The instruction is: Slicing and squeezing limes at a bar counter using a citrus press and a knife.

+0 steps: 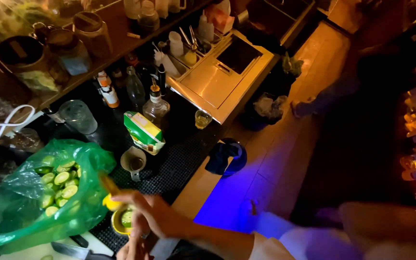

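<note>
My right hand reaches in from the lower right and grips the raised, blurred top lever of a yellow citrus squeezer. A cut lime half lies in the squeezer's bowl. Just below it, my left hand is partly cut off by the frame edge and seems to hold the squeezer's lower handle. A green plastic bag lies open to the left, with several lime halves inside.
A knife rests on a white cutting board. On the black bar mat stand a metal jigger, a green carton, bottles and a small glass. A steel well lies beyond. Another person's legs are on the floor.
</note>
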